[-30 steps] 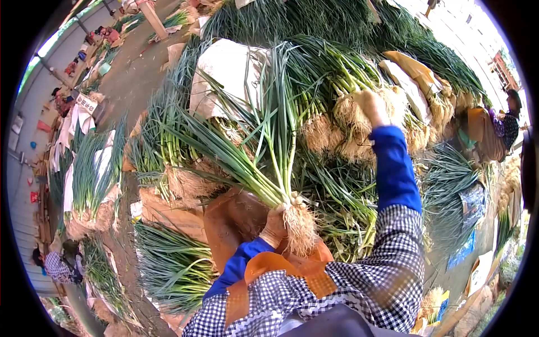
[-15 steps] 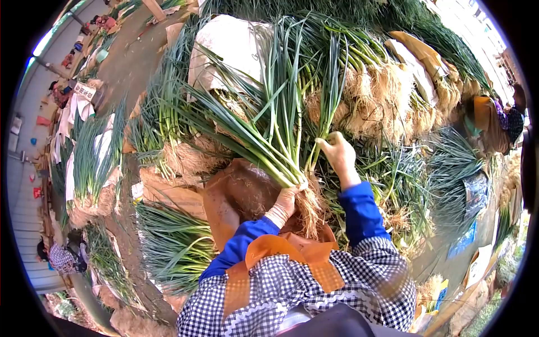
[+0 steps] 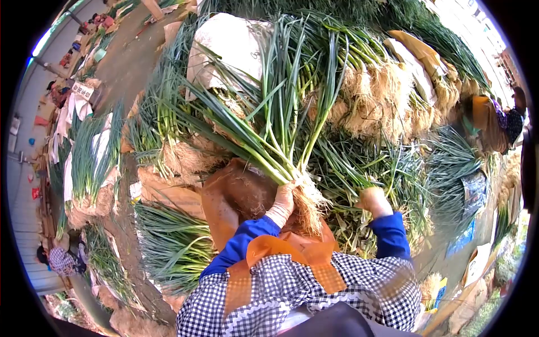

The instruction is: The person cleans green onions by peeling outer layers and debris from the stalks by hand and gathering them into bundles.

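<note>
My left hand (image 3: 284,197) is wrapped round the lower stems of a bunch of green onions (image 3: 287,162). The bunch fans out away from me, its pale stringy roots (image 3: 307,205) hanging just right of the hand. Off to the right, my right hand (image 3: 374,201) is closed over a heap of loose green leaves (image 3: 359,168). Its fingers are curled, and whatever they may hold is hidden among the leaves. Beneath the bunch, a brown apron (image 3: 238,191) covers my lap.
Rooted green onions (image 3: 376,92) lie stacked ahead, beside a white sack (image 3: 227,53). Another pile of green onions (image 3: 174,241) lies at my left. Other people work at the edges, one on the far left (image 3: 63,259) and one on the right (image 3: 508,121).
My right hand has left the bunch and moved right and down to the leaf heap. My left hand keeps its hold, and the bunch's roots have swung slightly to the right.
</note>
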`<act>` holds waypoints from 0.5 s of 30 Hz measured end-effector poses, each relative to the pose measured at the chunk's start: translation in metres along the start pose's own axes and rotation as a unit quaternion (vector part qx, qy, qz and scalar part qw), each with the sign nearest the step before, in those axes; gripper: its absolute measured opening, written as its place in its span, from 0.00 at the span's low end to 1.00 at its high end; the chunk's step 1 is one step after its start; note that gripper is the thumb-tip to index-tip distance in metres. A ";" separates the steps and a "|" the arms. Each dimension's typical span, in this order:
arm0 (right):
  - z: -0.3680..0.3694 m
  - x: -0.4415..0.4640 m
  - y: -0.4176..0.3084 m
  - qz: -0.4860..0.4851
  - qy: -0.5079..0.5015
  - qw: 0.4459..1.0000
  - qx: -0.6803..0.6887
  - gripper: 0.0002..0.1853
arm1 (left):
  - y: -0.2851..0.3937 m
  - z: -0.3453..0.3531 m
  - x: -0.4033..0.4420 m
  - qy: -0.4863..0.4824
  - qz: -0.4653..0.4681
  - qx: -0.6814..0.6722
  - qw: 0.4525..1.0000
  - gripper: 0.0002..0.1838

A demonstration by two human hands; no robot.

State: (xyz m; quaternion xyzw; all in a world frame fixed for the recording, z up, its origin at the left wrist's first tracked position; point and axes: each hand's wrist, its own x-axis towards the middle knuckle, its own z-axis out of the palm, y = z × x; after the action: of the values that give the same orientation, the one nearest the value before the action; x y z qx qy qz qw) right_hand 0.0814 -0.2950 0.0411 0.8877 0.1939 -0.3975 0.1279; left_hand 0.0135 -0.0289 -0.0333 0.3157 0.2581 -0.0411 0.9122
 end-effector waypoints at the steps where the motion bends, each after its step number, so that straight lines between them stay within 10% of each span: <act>1: -0.026 0.000 -0.007 -0.002 0.054 0.995 0.080 0.16 | 0.001 0.004 0.001 -0.008 0.001 -0.012 1.000 0.12; 2: -0.053 0.000 -0.023 -0.007 0.105 0.982 0.157 0.17 | 0.002 0.004 -0.002 -0.029 -0.004 -0.037 0.999 0.11; 5: -0.075 0.051 -0.057 -0.169 0.184 0.634 0.732 0.18 | 0.010 0.001 -0.009 -0.100 -0.094 -0.131 0.982 0.12; 10: -0.089 0.144 -0.090 -0.445 -0.108 0.268 0.848 0.21 | 0.018 -0.003 -0.018 -0.109 -0.141 -0.135 0.975 0.20; 15: -0.084 0.131 -0.149 -0.470 -0.070 0.019 0.880 0.17 | 0.034 0.019 -0.037 -0.187 -0.144 -0.199 0.951 0.22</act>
State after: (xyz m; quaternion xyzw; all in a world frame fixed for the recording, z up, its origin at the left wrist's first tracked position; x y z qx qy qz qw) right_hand 0.1494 -0.0980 -0.0142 0.0107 0.0620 -0.2999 -0.9519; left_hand -0.0020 -0.0162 0.0165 0.0744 0.1281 -0.1780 0.9728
